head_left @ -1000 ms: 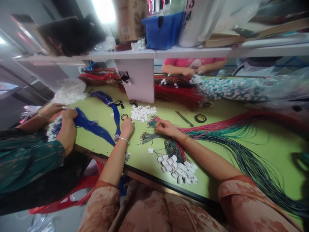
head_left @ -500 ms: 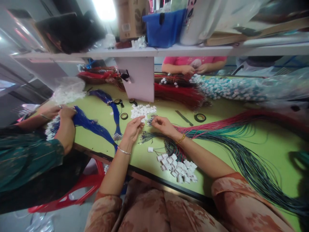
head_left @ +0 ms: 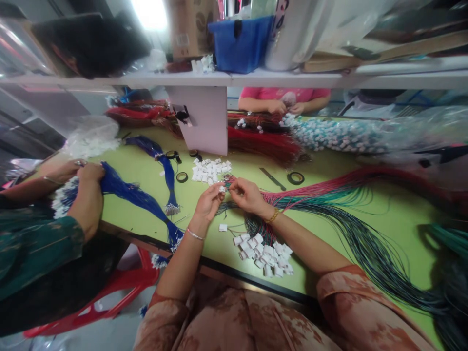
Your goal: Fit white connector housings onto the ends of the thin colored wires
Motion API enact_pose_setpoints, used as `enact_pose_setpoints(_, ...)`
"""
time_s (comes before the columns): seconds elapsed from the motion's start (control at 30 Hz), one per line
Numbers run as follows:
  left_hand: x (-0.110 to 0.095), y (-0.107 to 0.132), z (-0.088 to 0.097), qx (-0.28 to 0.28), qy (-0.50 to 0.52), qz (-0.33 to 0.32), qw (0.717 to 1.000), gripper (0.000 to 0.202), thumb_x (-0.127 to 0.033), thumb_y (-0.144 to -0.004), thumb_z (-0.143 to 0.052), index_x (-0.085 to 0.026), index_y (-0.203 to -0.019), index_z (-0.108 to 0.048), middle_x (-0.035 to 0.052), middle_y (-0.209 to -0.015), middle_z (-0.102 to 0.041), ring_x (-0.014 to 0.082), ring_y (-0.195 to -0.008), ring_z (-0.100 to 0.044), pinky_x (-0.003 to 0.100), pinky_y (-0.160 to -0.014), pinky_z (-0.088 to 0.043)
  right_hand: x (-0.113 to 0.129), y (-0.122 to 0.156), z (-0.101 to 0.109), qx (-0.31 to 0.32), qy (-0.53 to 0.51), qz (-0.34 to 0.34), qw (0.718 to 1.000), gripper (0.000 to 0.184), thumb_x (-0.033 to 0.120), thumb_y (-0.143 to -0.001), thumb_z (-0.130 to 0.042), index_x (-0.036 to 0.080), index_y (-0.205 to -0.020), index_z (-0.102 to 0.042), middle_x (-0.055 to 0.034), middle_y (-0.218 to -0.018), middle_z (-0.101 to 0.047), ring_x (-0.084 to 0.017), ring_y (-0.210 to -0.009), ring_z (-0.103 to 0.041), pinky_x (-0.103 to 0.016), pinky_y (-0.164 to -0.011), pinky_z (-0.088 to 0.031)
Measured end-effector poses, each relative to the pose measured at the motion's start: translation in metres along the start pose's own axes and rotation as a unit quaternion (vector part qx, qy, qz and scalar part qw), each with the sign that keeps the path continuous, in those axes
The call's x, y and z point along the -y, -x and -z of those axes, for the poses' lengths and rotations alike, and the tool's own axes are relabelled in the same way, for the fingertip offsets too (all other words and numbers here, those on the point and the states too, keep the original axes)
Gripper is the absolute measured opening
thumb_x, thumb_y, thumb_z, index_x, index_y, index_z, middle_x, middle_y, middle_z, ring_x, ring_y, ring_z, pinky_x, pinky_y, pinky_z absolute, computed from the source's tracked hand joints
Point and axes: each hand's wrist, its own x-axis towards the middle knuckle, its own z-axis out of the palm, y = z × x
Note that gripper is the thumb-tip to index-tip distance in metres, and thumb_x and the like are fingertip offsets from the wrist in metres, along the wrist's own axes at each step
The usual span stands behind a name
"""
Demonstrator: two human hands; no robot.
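My left hand (head_left: 208,202) pinches a small white plastic connector housing (head_left: 222,189) between thumb and fingertips. Just to its right, the fingers of my right hand (head_left: 247,195) are closed on a thin wire whose tip is close to the housing; the exact contact is too small to make out. Behind my fingers lie the metal-tipped ends of red and green wires (head_left: 314,187), which run off to the right. A pile of loose white housings (head_left: 210,170) sits beyond my left hand. Below my right wrist lies a heap of housings with wires attached (head_left: 265,253).
A single white housing (head_left: 223,227) lies near the front edge. Black tape rolls (head_left: 295,178) and a dark flat blade (head_left: 272,179) rest farther back. Dark wires (head_left: 351,224) cover the right side. At left, a co-worker's hands (head_left: 89,173) hold blue wires (head_left: 127,190). A shelf (head_left: 292,80) spans above.
My left hand has moved right and slightly nearer with the housing, up to my right fingers. The right hand has stayed nearly in place. The whole view has shifted a little.
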Motion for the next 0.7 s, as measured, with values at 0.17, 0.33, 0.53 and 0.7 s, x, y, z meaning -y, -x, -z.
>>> enact_pose_setpoints(0.17, 0.009, 0.0, 0.003, -0.007, -0.051, -0.019, 0.999, 0.023, -0.023, -0.066, -0.078, -0.012, -0.087, -0.073, 0.0035, -0.074, -0.066, 0.0069, -0.06, -0.052, 0.019, -0.058, -0.042, -0.005, -0.001, -0.004, 0.058, 0.066, 0.045, 0.995, 0.003, 0.02, -0.081, -0.051, 0.019, -0.078, -0.052, -0.0055, -0.075, -0.057, -0.018, -0.07, -0.049, -0.03, -0.067, -0.038)
enact_pose_setpoints(0.33, 0.018, 0.003, 0.001, -0.062, -0.073, -0.046, 0.994, 0.025, -0.026, -0.065, -0.079, -0.013, -0.085, -0.073, 0.0017, -0.068, -0.064, 0.006, -0.056, -0.049, 0.02, -0.056, -0.038, -0.012, 0.003, -0.013, 0.067, 0.07, 0.029, 0.995, 0.004, 0.019, -0.081, -0.05, 0.019, -0.079, -0.053, -0.0053, -0.075, -0.058, -0.017, -0.069, -0.049, -0.028, -0.065, -0.037)
enact_pose_setpoints(0.53, 0.021, 0.005, 0.002, -0.06, -0.099, -0.051, 0.992, 0.023, -0.027, -0.063, -0.077, -0.013, -0.081, -0.074, 0.0005, -0.061, -0.061, 0.0068, -0.054, -0.047, 0.021, -0.053, -0.036, -0.011, 0.002, -0.015, 0.079, 0.045, -0.013, 0.996, 0.011, 0.023, -0.083, -0.05, 0.017, -0.073, -0.052, -0.0037, -0.071, -0.058, -0.014, -0.063, -0.047, -0.026, -0.061, -0.033)
enact_pose_setpoints(0.7, 0.007, -0.002, 0.018, -0.12, -0.155, -0.028, 0.98, 0.02, -0.02, -0.059, -0.071, -0.011, -0.077, -0.075, 0.0029, -0.06, -0.063, 0.0065, -0.049, -0.046, 0.021, -0.047, -0.03, -0.038, -0.022, -0.006, 0.13, 0.004, -0.075, 0.989, 0.025, 0.032, -0.091, -0.042, 0.016, -0.079, -0.058, -0.0038, -0.076, -0.062, -0.014, -0.067, -0.051, -0.025, -0.063, -0.034)
